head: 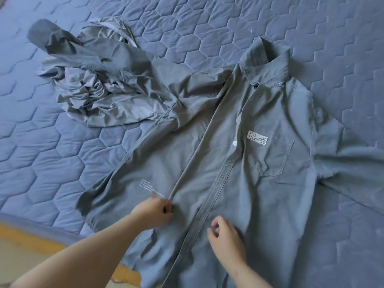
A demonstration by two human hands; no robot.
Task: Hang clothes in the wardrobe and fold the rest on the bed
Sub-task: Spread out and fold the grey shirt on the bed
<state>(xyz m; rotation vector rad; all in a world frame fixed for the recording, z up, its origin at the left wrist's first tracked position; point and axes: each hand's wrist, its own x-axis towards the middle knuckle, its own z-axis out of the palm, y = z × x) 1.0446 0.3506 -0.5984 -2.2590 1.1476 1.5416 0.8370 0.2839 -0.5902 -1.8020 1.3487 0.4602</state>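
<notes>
Fingertips (168, 209) of the left hand (154, 212) clenched together, pinching a raised fold of the grey shirt (259, 183) low in the middle of the frame, just below a few lines of small white printed text (149, 187). Holds nothing in the right hand (226, 238): fingers loosely curled, palm down over the shirt just right of the stitched placket (204, 215); cannot tell whether it touches the cloth.

Shirt spread front-up across the blue quilted bed (228, 28), filling the centre and right of the frame. Collar (268, 67) toward the upper right, with a white label (257, 138) above a chest pocket (274, 161) and a white button (234, 143) beside the label. One sleeve stretched to the upper left, touching a crumpled grey cloth (99, 86). Strip of yellowish floor (20, 256) at the lower left, beyond the bed's edge.
</notes>
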